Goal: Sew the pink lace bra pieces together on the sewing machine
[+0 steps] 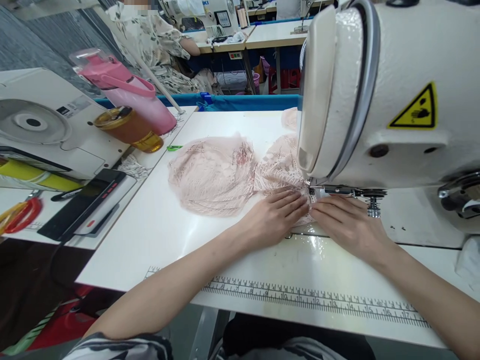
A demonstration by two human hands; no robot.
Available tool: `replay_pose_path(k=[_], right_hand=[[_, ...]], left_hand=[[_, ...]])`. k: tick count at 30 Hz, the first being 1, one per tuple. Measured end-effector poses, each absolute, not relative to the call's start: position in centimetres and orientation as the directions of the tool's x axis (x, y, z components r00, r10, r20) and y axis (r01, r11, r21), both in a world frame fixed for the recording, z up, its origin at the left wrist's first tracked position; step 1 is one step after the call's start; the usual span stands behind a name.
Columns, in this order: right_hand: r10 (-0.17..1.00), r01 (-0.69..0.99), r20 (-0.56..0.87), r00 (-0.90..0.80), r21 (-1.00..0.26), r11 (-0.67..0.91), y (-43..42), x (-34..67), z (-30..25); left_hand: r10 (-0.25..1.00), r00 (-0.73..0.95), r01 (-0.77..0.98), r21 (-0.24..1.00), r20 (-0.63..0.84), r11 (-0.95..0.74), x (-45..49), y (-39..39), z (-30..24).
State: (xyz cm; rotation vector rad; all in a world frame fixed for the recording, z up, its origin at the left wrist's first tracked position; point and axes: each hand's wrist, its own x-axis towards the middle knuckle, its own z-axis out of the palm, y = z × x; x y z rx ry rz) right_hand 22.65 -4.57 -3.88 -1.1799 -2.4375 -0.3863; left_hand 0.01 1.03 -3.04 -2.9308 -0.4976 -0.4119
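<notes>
Pink lace (213, 175) | under L hand (276, 215), spreads fwd/left | R hand (350, 222) @ edge

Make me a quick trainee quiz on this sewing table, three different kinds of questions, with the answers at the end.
1. True or false: the left hand rests on the pink lace.
2. What is printed along the near edge of the table?
3. Fill in the shape: the warning sticker on the sewing machine is a yellow ____.

Key: 1. True. 2. A ruler scale. 3. Triangle.
</notes>
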Motion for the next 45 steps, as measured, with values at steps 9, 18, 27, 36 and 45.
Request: replay_pose_path(k=[9,18,27,36,45], right_hand=[[0.579,0.730,0.536,-0.615,0.108,0.675,-4.2,21.9,-4.1],[0.566,0.729,0.549,-0.615,0.120,0.674,-4.1,21.9,-4.3],[0.631,0.758,0.511,-0.584,0.067,0.648,-4.0,22.3,-4.3],[0.673,0.789,0.480,-0.563,0.068,0.611,-4.0,22.6,-3.8],[0.680,0.811,0.491,-0.544,0.098,0.577,-3.8,23.2,-4.1]], left_hand=[[0.329,0.901,0.358,-0.058,0.282,-0.932,-0.2,1.8,-2.7],[0.360,0.886,0.396,-0.074,0.292,-0.915,-0.1,1.4,-2.9],[0.417,0.846,0.451,-0.029,0.331,-0.892,0.6,0.6,-3.0],[0.457,0.836,0.493,-0.050,0.305,-0.868,1.0,-0.1,-2.9],[0.490,0.831,0.523,-0.072,0.265,-0.849,1.1,-0.5,-2.7]])
